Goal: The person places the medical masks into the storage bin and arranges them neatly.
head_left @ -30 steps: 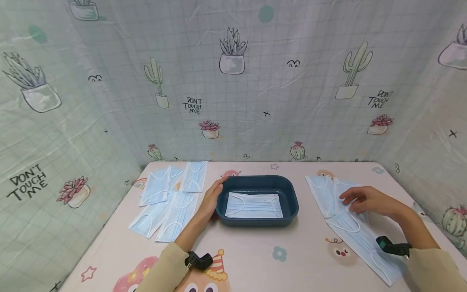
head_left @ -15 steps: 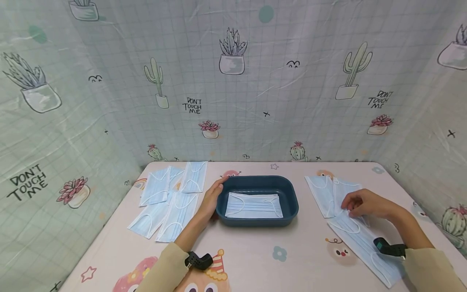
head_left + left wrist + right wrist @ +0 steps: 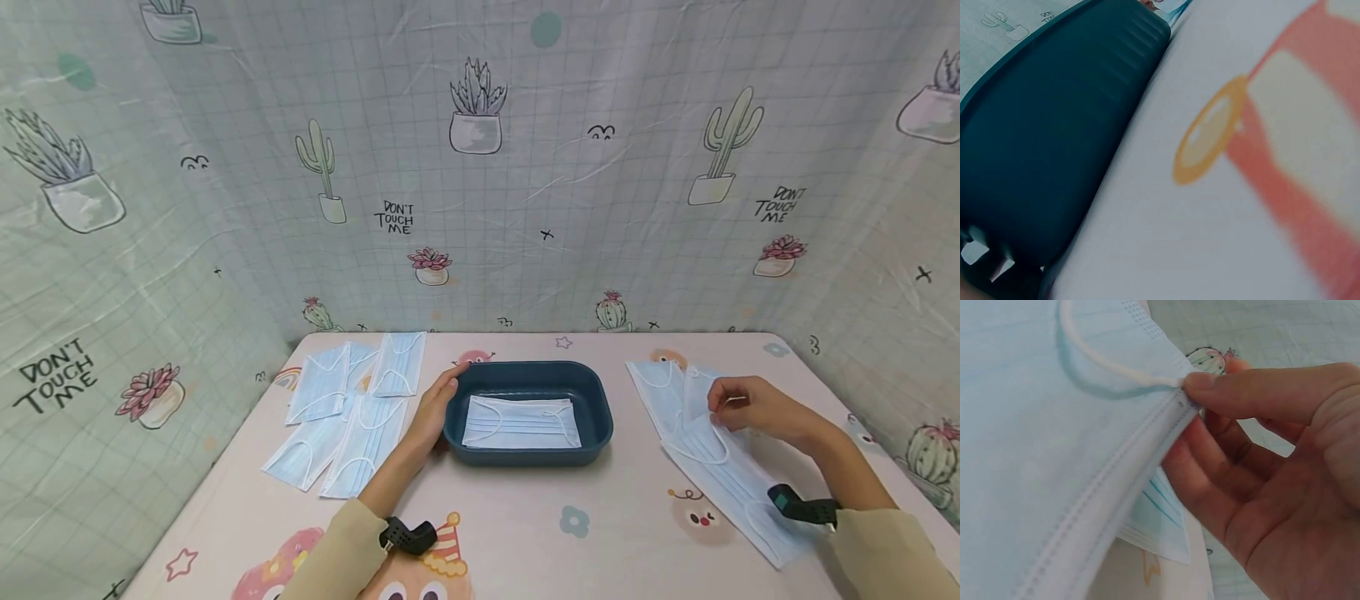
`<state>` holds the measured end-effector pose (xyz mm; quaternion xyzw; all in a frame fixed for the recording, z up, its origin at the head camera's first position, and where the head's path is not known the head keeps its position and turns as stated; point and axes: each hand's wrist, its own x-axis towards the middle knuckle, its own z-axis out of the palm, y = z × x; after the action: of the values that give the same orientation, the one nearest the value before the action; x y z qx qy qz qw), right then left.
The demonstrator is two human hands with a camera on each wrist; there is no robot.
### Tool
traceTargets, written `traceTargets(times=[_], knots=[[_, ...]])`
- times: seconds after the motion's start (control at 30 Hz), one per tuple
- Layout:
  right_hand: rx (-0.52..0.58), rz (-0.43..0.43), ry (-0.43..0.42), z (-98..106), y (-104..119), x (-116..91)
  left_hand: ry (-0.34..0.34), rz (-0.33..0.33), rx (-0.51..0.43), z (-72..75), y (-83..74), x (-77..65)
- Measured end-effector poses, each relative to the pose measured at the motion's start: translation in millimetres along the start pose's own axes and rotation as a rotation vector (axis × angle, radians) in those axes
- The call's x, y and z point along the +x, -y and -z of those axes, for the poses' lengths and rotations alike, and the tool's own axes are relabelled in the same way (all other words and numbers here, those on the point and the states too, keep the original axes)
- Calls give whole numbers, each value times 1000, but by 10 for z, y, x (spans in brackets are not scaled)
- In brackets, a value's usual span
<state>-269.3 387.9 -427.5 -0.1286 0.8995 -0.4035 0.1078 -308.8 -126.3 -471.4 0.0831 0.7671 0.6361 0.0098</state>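
My right hand [image 3: 759, 408] pinches a corner of a light blue face mask [image 3: 731, 479] between thumb and fingers. In the right wrist view the thumb presses at the mask's edge [image 3: 1141, 462], where the white ear loop [image 3: 1110, 367] joins. Another mask [image 3: 1159, 509] shows beneath it. My left hand [image 3: 429, 410] lies along the left side of a dark blue basket [image 3: 525, 457], fingers extended with tips at the rim. One face mask [image 3: 521, 423] lies flat inside the basket. The left wrist view shows the basket's wall [image 3: 1066, 125] and slotted end, with the hand mostly out of frame.
Several face masks [image 3: 367, 437] lie overlapping on the table left of the basket. More masks [image 3: 656, 387] lie at the right, beyond the pinched one. A patterned curtain [image 3: 480, 208] encloses the back and sides of the pink table [image 3: 525, 533].
My right fingers have closed on the mask's corner. The pinched mask has shifted slightly up and left over those behind it. The left hand and basket have stayed put.
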Motion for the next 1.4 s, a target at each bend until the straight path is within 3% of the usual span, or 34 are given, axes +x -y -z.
traceTargets(times=[0.23,0.43,1.07,1.2,1.4], knots=[[-40,57,-71,1,14,-11,14,-3,-21,6,1,0],[-52,56,-60,-25,25,-21,6,2,-5,4,0,-6],[97,-112,46,-38,153,-6,20,-21,-27,9,9,11],[102,-79,52,-28,138,-3,23,-28,-27,10,12,13],[24,8,38,-29,165,3,24,-19,-33,16,15,15]])
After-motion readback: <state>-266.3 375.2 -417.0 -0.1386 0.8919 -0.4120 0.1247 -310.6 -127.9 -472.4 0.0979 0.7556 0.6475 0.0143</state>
